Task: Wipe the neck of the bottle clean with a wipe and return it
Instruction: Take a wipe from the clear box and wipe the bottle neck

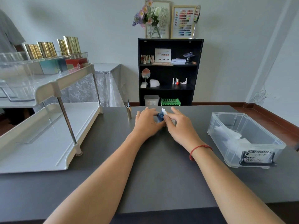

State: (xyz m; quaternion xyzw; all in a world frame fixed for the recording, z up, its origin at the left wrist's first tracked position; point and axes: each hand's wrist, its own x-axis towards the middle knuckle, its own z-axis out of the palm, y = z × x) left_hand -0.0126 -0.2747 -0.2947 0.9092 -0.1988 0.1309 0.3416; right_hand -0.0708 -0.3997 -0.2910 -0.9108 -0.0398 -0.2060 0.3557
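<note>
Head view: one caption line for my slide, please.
Left hand holds the blue bottle on the table; right hand pinches a white wipe at its neck.

We see only a sliver of the small blue bottle (pixel 159 118). The left hand (pixel 146 122) holding it covers its left side, and the right hand (pixel 180 125) covers its right. The crumpled white wipe (pixel 163 110), pinched in the right hand, hides the neck. The white two-tier plastic rack (pixel 48 143) runs off the left edge. On the clear plastic storage box (pixel 217 143), the fine print on the black-and-white label (pixel 257 156) is too small for us to read.
</note>
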